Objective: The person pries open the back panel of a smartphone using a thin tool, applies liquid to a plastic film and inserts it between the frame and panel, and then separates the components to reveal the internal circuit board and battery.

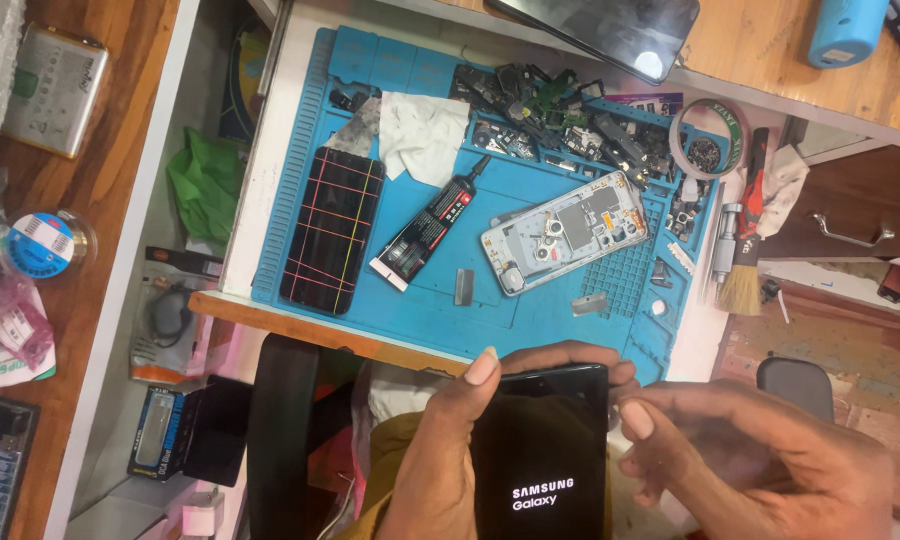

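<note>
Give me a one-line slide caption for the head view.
Two hands, left hand and right hand, hold a lit phone before a blue repair mat.

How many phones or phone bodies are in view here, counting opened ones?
4: a lit phone in the left hand; an opened phone body mid-mat; a rubber-banded phone at mat left; a dark phone at top. More may be hidden.
</note>
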